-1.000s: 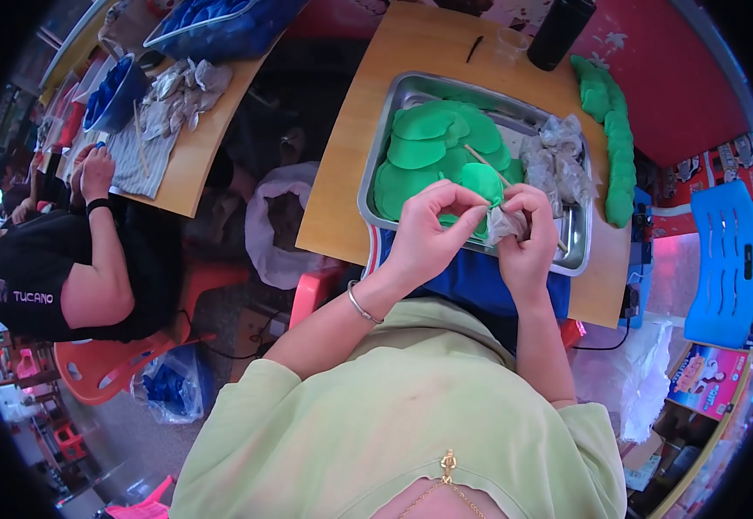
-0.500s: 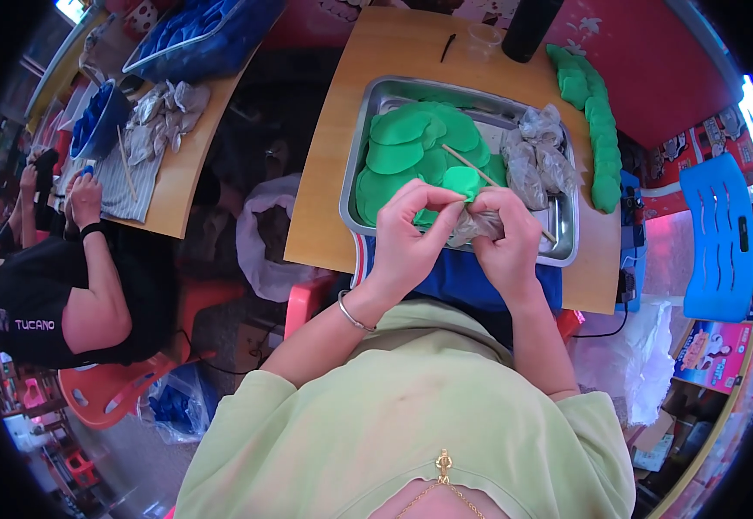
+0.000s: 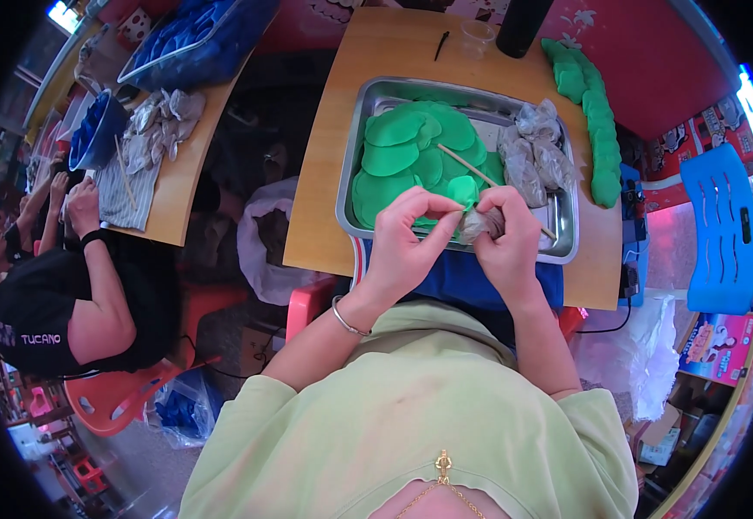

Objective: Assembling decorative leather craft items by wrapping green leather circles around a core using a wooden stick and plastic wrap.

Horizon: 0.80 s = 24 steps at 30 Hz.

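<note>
My left hand (image 3: 409, 238) is closed in a pinch, thumb against forefinger, at the edge of a small bright green piece (image 3: 461, 189) that looks thin and soft. Closed beside it, my right hand (image 3: 510, 238) grips a small greyish plastic-wrapped bundle (image 3: 478, 227) just under the green piece. Its fingers hide where the two meet. Both hands are over the near edge of a metal tray (image 3: 348, 173). Flat green rounds (image 3: 394, 157) are heaped in the tray's left part, with a thin wooden stick (image 3: 463, 162) across them. More greyish bundles (image 3: 528, 173) lie at its right.
A row of green rounded pieces (image 3: 600, 130) runs along the table's right side. A black cylinder (image 3: 524, 30), a clear cup (image 3: 478, 39) and a thin black item (image 3: 441, 46) stand or lie at the back. Leftward, a co-worker (image 3: 48, 298) sits at another table with blue tubs.
The left fingertips have shifted slightly at the green piece, and the greyish bundle shows more compactly by the right fingers. The co-worker's hand has moved a little.
</note>
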Available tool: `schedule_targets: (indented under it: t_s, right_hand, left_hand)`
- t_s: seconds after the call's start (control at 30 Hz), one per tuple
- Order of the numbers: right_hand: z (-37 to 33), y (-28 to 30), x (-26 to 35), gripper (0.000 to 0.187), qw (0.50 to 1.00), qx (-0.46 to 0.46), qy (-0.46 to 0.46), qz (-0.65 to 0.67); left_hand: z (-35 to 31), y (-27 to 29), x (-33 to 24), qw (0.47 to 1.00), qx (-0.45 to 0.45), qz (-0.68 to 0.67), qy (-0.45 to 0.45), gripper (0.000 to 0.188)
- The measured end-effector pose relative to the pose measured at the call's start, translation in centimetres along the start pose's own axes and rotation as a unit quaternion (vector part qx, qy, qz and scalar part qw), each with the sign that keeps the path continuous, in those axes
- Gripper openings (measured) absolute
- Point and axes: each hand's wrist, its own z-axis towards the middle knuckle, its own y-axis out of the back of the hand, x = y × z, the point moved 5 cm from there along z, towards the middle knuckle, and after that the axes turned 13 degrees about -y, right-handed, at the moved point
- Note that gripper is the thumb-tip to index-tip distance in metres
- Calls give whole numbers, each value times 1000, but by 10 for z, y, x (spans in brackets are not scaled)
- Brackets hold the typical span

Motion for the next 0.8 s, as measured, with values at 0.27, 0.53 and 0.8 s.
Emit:
schedule_targets:
  t_s: [0.27,0.53,0.8]
  right_hand:
    - [1,0,8,31,999,-22,4,-28]
    - [2,-5,9,29,996,69,-55,26]
    - [2,-8,6,14,979,98,-100,146]
  left_hand:
    - [-6,-10,7,984,3,-161,74,17]
    - [-7,-1,20,983,-20,-152,100,14]
    - [-4,3,19,981,-42,-169,82,11]
